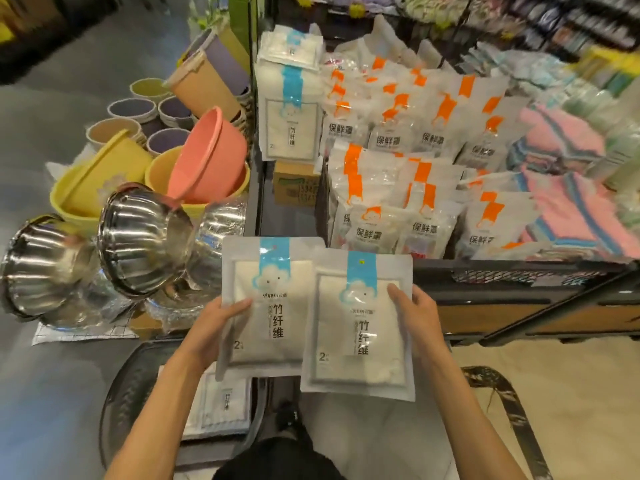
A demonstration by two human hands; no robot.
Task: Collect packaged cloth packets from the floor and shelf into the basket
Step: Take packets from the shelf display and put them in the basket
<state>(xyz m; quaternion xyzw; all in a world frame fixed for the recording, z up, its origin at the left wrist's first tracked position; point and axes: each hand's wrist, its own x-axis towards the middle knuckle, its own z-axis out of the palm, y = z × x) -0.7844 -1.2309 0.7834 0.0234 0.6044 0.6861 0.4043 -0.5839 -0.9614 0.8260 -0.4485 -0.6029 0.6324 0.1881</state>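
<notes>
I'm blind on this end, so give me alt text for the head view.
The left hand grips the left packet and the right hand the right packet, both blue-labelled cloth packets held side by side before the shelf. Below them, a dark basket already holds a third packet.

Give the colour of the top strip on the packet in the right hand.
Light blue strip on the packet; head view.

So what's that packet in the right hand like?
The right-hand packet is a flat, whitish plastic pouch: blue strip with cloud face on top, dark vertical characters, a "2" lower left, pale cloth inside. Held near upright, facing the camera. The right hand grips its right edge, thumb in front; its left edge overlaps the other held packet.
</notes>
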